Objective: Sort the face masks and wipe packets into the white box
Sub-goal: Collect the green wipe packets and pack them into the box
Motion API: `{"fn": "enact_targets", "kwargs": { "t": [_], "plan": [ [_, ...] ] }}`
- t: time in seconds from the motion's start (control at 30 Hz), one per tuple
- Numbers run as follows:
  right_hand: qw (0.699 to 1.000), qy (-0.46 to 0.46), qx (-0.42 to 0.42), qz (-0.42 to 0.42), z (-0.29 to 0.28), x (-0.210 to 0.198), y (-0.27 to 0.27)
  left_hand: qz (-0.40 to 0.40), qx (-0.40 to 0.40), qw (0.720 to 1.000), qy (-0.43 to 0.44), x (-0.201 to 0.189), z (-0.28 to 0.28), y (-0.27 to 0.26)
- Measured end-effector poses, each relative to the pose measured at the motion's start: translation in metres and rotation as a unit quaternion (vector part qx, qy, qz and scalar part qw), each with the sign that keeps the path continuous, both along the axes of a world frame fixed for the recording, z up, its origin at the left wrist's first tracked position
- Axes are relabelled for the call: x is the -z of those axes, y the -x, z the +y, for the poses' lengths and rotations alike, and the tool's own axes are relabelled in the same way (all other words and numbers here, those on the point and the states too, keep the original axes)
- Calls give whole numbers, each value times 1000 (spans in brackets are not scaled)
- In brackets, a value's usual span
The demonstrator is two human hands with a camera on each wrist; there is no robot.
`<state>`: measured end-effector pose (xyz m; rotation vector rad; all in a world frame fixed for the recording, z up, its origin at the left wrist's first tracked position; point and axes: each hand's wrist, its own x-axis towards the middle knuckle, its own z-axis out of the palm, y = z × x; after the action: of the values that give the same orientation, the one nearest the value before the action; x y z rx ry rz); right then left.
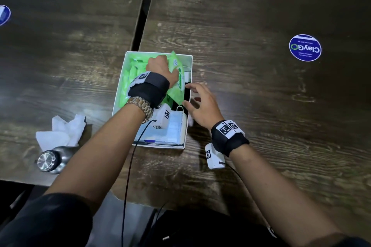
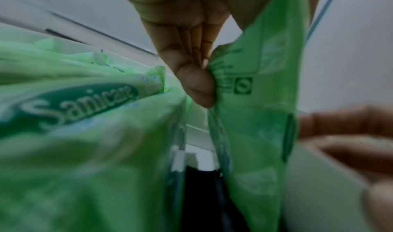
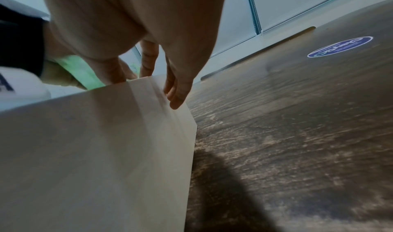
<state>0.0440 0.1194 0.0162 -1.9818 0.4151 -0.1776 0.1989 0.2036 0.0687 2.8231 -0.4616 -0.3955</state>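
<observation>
Black wrist straps (image 1: 230,138), tag-marked cameras (image 1: 213,156), metal watch (image 1: 140,106)

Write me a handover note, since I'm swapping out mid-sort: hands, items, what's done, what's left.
Left hand: inside the white box, gripping a green wipe packet.
Right hand: open, fingers at the box's right wall.
Done: other green packets stand along the box's left side; face masks lie at its near end.
Left: seat the held packet. No loose masks or packets are visible on the table.
</observation>
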Motion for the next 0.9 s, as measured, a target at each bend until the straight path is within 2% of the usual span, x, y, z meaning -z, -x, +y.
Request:
{"fn": "enact_targets", "kwargs": {
  "t": [0.17, 0.27, 0.43, 0.6, 0.7, 0.83, 0.9],
  "plan": [
    [1000, -1, -1, 7, 0, -1, 1, -11, 96, 990, -99, 10, 2, 22],
    [1000, 4, -3, 7, -3, -1, 1, -26, 108, 987, -113, 14, 6, 34],
    [1000, -1, 1, 5, -2, 1, 1, -143, 139, 970, -136, 37, 19, 38],
    [1000, -1, 6, 4, 0, 2, 1, -133, 162, 958, -194, 61, 26, 48],
    [1000, -1, 2, 10, -1, -1, 2, -104, 157, 964, -186, 59, 17, 49],
    [996, -69, 24, 52, -2, -8, 6, -67, 168, 964, -196, 57, 20, 46],
    [994, -70, 14, 89, 1, -9, 11, -41, 177, 963, -199, 55, 21, 44]
  ]
}}
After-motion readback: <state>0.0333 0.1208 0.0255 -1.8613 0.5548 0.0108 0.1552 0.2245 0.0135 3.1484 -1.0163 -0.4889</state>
